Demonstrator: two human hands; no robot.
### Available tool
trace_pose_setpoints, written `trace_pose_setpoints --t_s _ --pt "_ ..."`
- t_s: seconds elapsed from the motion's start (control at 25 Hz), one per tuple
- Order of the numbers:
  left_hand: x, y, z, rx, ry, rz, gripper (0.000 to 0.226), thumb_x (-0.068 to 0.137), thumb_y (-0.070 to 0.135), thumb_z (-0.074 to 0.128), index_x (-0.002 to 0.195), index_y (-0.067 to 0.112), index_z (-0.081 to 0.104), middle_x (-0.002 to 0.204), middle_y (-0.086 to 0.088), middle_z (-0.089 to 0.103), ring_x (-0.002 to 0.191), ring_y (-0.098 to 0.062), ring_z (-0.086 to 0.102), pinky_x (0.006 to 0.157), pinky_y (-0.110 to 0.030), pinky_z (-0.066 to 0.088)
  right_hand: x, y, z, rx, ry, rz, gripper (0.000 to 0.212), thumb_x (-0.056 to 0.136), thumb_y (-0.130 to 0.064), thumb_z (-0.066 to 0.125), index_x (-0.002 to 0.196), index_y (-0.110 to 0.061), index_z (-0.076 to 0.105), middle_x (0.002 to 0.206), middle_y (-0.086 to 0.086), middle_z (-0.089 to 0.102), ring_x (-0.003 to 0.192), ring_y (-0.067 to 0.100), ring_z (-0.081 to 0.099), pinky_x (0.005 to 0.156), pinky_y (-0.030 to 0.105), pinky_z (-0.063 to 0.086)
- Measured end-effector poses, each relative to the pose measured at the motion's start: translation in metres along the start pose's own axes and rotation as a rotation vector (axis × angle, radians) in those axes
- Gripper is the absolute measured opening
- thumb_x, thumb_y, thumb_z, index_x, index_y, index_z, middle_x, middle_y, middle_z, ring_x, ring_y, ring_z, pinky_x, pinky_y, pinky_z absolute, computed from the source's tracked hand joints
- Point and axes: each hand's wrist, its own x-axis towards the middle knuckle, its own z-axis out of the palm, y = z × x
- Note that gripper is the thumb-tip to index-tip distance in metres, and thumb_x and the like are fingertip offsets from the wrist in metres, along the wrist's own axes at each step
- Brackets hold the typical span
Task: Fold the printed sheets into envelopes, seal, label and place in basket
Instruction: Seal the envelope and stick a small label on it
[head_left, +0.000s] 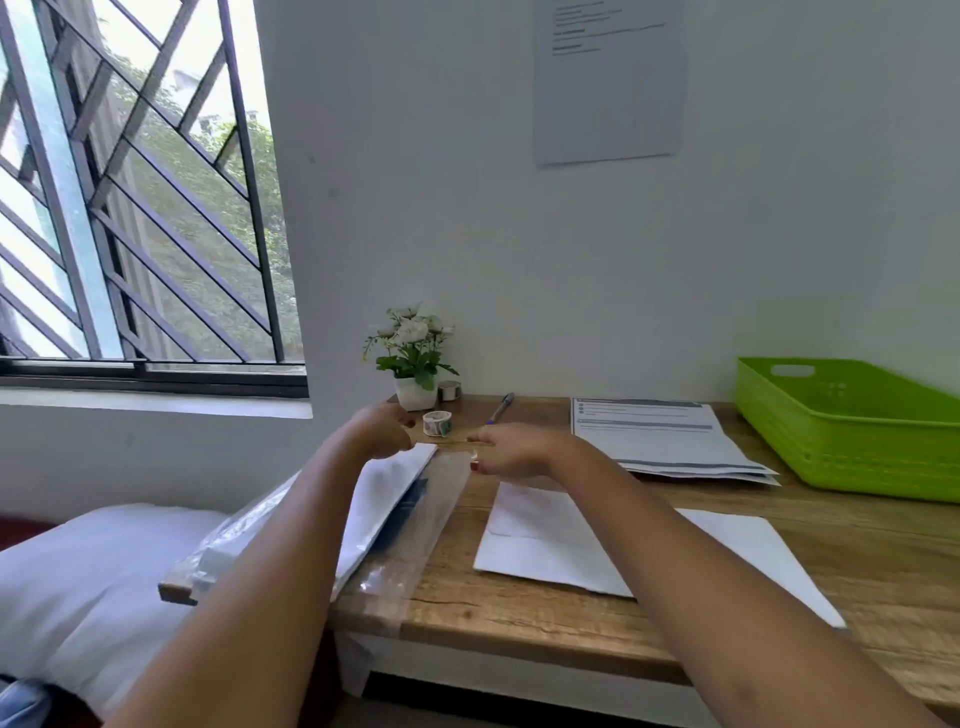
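Observation:
A clear plastic packet of white envelopes (395, 499) lies tilted over the desk's left edge. My left hand (384, 431) grips its far end with curled fingers. My right hand (514, 449) pinches the packet's clear flap (457, 467) just beside it. A white folded sheet (540, 535) lies flat on the desk under my right forearm. The stack of printed sheets (660, 436) sits further back on the right. At the far right stands the green basket (852, 431), which shows nothing inside.
Behind my hands are a patterned tape roll (436, 422), a second roll (450, 389), a pen (501, 408) and a potted white flower (415, 364) against the wall. A white pillow (93, 571) lies left of the wooden desk (519, 623).

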Motion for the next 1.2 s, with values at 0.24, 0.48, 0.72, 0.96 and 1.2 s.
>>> trace_pose_setpoints --t_s 0.24,0.48,0.72,0.96,1.2 --pt "0.038 -0.038 0.046 0.12 0.114 -0.006 0.041 0.092 0.033 0.045 0.133 0.033 0.046 0.141 -0.001 0.046 0.129 -0.024 0.042 0.103 -0.039 0.039 0.089 0.004 0.024 0.009 0.052 0.131 0.061 0.092 -0.012 0.045 0.149 -0.024 0.026 0.153 0.014 0.033 0.137 0.033 0.036 0.109 0.042 0.037" --pt "0.045 -0.042 0.057 0.166 0.199 0.033 0.045 0.092 0.035 0.041 0.138 0.036 0.037 0.142 0.0 0.044 0.131 -0.027 0.038 0.096 -0.042 0.041 0.135 -0.003 0.023 -0.138 0.092 0.129 0.068 0.089 -0.013 0.047 0.146 -0.043 0.023 0.15 0.009 0.038 0.132 0.033 0.042 0.103 0.045 0.042" --pt "0.04 -0.039 0.056 0.102 0.243 0.095 0.05 0.092 0.03 0.045 0.14 0.035 0.03 0.133 0.0 0.052 0.123 -0.025 0.047 0.087 -0.041 0.046 0.136 -0.005 0.025 -0.223 0.236 0.122 0.031 0.091 -0.018 0.05 0.118 -0.03 0.057 0.125 0.003 0.058 0.114 0.025 0.055 0.082 0.036 0.042" --pt "0.019 -0.01 0.044 -0.158 0.214 0.34 0.049 0.087 0.033 0.062 0.133 0.029 0.046 0.115 0.002 0.061 0.102 -0.018 0.056 0.082 -0.03 0.048 0.076 0.021 -0.005 -0.007 0.29 -0.025 0.024 0.093 -0.022 0.057 0.116 -0.022 0.06 0.117 0.002 0.062 0.103 0.021 0.058 0.083 0.033 0.048" --pt "-0.022 0.068 0.037 -0.431 -0.04 0.606 0.015 0.086 0.018 0.065 0.098 0.026 0.066 0.072 0.01 0.063 0.066 -0.007 0.056 0.057 -0.019 0.043 -0.025 0.078 -0.038 0.472 0.266 -0.096 0.01 0.087 -0.024 0.067 0.096 -0.022 0.063 0.097 0.001 0.065 0.079 0.012 0.061 0.062 0.024 0.05"
